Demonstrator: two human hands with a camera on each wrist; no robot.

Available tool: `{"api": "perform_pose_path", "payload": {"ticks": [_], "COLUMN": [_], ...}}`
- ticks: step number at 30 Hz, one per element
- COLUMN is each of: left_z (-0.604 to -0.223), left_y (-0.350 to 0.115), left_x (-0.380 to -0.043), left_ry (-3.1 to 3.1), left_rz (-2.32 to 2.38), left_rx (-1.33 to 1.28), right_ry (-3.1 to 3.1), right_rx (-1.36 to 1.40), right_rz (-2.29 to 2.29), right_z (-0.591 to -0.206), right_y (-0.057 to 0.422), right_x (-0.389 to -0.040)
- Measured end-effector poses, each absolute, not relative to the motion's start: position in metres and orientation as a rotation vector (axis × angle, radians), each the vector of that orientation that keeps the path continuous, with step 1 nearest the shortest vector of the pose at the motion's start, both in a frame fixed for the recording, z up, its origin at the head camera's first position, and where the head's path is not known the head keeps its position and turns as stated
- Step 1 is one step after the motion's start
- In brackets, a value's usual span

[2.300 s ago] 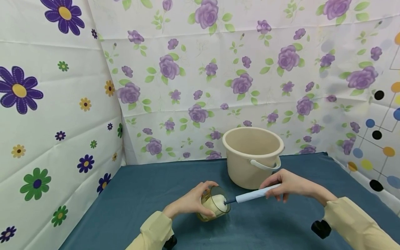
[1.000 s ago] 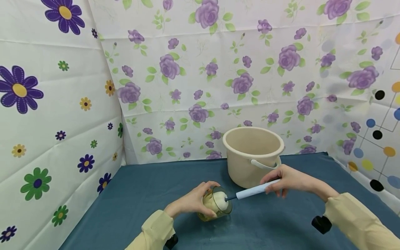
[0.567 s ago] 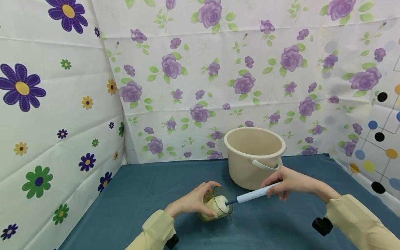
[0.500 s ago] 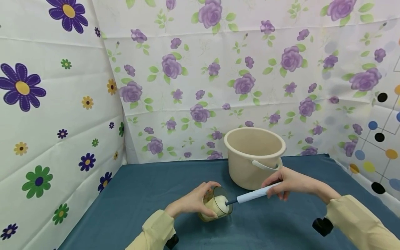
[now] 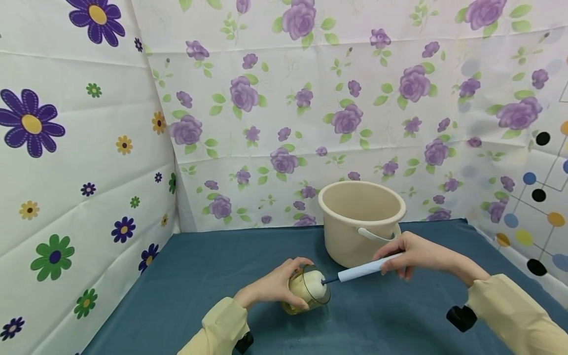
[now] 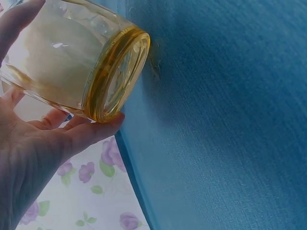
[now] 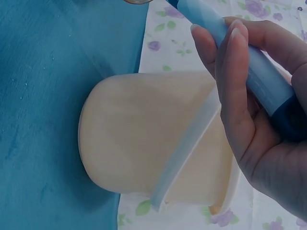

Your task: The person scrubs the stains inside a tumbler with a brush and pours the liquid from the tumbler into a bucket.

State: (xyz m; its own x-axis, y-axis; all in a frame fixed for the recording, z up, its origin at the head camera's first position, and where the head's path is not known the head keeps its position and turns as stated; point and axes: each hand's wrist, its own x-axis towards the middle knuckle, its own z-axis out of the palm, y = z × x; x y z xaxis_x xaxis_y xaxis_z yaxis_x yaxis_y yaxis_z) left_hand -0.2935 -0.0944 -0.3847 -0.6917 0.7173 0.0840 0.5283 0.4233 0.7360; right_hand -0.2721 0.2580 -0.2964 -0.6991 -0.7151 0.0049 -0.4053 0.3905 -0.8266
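My left hand [image 5: 275, 285] grips an amber-tinted glass cup [image 5: 306, 309] from the left, fingers over the far side and thumb on the near side. The cup is tilted, its mouth facing right; its thick base [image 6: 115, 72] shows in the left wrist view, held off the blue cloth. Inside the cup sits the white sponge head [image 5: 314, 283] of a cup brush, bulging close to the rim. My right hand [image 5: 419, 254] holds the brush by its light blue handle [image 5: 361, 270], pinched between thumb and fingers. The dark neck joins handle and sponge.
A beige bucket [image 5: 364, 241] with a pale handle [image 5: 374, 235] stands behind the brush, close to my right hand. Blue cloth [image 5: 213, 276] covers the table. Flower-printed sheets [image 5: 248, 148] rise behind and at the left, a dotted one at the right.
The brush has shifted back and forth slightly inside the cup. Since half a second ago my right hand has moved slightly up and right, bringing the sponge nearer the rim. The left hand stays put.
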Motion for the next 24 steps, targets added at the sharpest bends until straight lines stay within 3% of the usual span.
{"api": "perform_pose_path", "payload": {"ticks": [24], "left_z": [-0.385], "left_y": [-0.095], "left_x": [-0.294], "left_ry": [2.437], "left_rz": [1.112], "left_rx": [1.108], "right_ry": [2.271], "right_rx": [-1.065], "right_rz": [-1.150], "right_z": [-0.286], "right_y": [0.271], "right_x": [-0.270]}}
